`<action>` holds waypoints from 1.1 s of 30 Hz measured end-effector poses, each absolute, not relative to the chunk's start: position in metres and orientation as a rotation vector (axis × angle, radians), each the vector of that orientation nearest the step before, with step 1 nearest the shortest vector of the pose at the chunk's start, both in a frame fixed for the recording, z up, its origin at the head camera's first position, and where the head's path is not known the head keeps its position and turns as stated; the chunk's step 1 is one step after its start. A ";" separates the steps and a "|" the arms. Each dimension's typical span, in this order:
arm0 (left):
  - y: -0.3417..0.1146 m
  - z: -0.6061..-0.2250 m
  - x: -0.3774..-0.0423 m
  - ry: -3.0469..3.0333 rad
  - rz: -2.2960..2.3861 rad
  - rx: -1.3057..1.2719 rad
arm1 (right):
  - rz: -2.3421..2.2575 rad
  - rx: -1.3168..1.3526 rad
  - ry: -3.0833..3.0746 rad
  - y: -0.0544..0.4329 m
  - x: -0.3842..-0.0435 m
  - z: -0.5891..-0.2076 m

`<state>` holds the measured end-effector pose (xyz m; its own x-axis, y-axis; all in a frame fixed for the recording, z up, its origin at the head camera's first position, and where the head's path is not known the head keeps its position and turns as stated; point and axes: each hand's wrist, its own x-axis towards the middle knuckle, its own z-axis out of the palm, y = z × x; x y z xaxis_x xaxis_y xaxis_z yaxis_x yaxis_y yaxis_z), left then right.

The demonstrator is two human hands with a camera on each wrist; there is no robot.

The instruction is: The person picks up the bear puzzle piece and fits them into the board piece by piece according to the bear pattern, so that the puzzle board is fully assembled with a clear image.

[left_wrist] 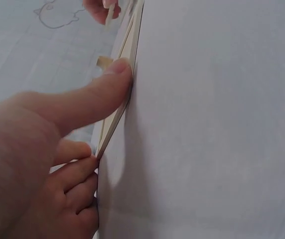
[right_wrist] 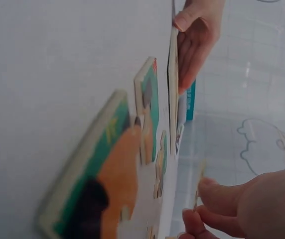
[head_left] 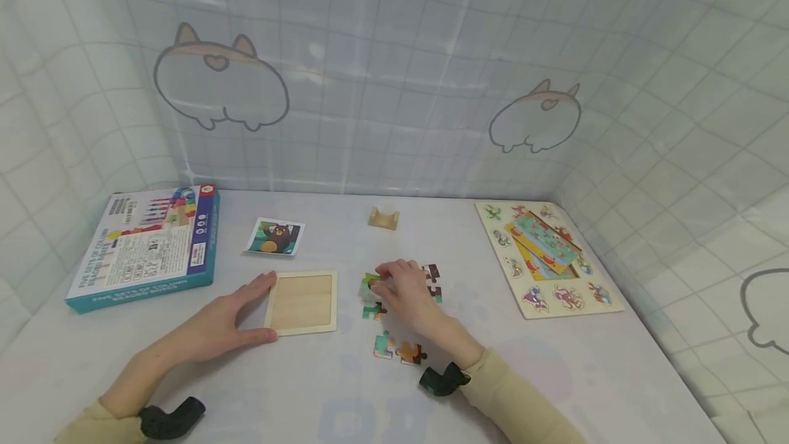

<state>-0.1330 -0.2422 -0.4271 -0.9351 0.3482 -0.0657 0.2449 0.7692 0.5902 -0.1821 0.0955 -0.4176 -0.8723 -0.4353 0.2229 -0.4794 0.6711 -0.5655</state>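
Observation:
My left hand (head_left: 224, 317) holds the shallow wooden puzzle tray (head_left: 335, 300) at its left side. Its thumb (left_wrist: 95, 99) lies at the near corner, and the forefinger reaches the far one. The tray's bare wooden bottom shows. To the right of it, my right hand (head_left: 411, 297) pinches a greenish jigsaw piece (head_left: 370, 286) between thumb and fingertips, raised above the table in the right wrist view. Below that hand lie a teal piece (head_left: 383, 344) and an orange-brown piece (head_left: 409, 353). More pieces (head_left: 433, 273) show beyond the hand, partly hidden by it.
A bear picture card (head_left: 277, 237) lies behind the tray. A small wooden holder (head_left: 383, 218) stands at the back middle. On the left is a boxed toy set (head_left: 148, 238); on the right, an animal puzzle board (head_left: 530, 290) carries colourful cards (head_left: 545, 245).

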 end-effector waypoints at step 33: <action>-0.245 -0.426 -0.132 2.730 0.987 0.459 | 0.826 0.806 -2.887 -0.029 -0.176 -0.418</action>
